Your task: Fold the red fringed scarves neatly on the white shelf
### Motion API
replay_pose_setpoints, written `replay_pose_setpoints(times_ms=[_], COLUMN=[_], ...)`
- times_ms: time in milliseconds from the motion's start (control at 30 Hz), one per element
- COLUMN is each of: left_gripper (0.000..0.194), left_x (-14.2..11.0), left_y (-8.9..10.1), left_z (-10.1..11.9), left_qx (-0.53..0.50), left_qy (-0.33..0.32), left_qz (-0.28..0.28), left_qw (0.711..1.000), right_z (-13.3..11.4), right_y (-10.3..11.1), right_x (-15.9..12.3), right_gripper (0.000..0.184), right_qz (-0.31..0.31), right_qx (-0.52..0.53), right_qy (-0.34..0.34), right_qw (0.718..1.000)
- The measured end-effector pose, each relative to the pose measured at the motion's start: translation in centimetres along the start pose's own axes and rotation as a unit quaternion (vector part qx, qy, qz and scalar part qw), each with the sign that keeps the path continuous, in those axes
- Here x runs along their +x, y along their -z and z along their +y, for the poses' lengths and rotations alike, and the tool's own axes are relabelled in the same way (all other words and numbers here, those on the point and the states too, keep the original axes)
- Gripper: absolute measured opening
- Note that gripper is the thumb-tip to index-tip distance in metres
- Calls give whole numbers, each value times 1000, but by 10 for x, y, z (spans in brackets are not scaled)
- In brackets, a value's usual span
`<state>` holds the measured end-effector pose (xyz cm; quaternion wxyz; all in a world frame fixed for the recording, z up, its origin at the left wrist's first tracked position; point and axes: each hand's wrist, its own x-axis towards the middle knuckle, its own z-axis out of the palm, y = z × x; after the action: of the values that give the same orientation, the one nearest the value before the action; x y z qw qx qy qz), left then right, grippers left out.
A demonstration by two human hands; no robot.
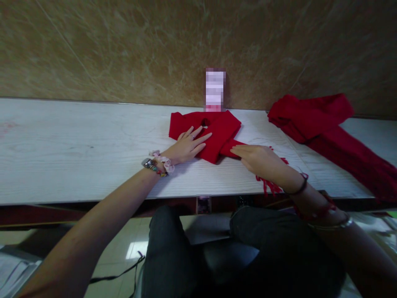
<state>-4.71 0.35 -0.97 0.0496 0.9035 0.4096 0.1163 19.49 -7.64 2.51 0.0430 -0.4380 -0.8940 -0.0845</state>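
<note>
A red scarf (222,137) lies folded and crossed over itself on the white tabletop, with a small gap near its upper middle. My left hand (188,145) rests on its left part, palm down, fingers spread apart. Over the narrow tail that runs out to the right lies my right hand (259,160), its fingers stretched out along the cloth. That hand covers much of the tail; red fringe (269,185) shows below it and beyond it. The underside of the right hand is hidden.
A second red scarf (313,122) lies loosely folded at the right, reaching the front edge. Behind the white tabletop (77,153) rises a brown marbled wall (139,49). A blurred pale block (214,89) stands at the back. My legs are under the front edge.
</note>
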Motion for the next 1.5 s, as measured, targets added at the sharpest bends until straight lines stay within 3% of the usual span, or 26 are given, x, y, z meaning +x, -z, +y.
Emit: replay_pose_setpoints(times_ms=[100,267,433,633,833,1033,1200,1367,1433,1500], left_gripper=[47,45,40,32,26,33,36,40,43,45], left_x=[1,3,5,6,8,10,4,3,3,2], left_y=[-1,-5,0,2,3,-2,6,8,6,5], left_z=[2,2,1,-3,0,2,6,8,7,6], left_qx=[2,10,-25,-104,-117,-89,-70,-55,-45,-39], left_qy=[0,15,-10,-57,-37,-44,-52,-112,-107,-98], left_qz=[34,-20,63,129,216,110,154,39,24,26], left_qw=[999,1000,998,985,969,989,984,991,993,994], right_z=[-2,6,8,-4,-20,-25,-18,8,27,47], right_y=[-2,-2,2,-4,6,-2,-1,-6,-12,-17], right_x=[-1,-1,2,7,7,5,7,20,31,45], right_gripper=[44,41,34,31,27,27,27,27,30,36], right_qz=[-45,-78,-79,-37,-2,-24,-9,110,152,153], right_qx=[8,41,59,-17,-36,6,110,173,168,160], right_qy=[52,68,75,17,23,76,64,-70,-135,-204], right_qw=[998,994,992,999,999,997,992,976,965,954])
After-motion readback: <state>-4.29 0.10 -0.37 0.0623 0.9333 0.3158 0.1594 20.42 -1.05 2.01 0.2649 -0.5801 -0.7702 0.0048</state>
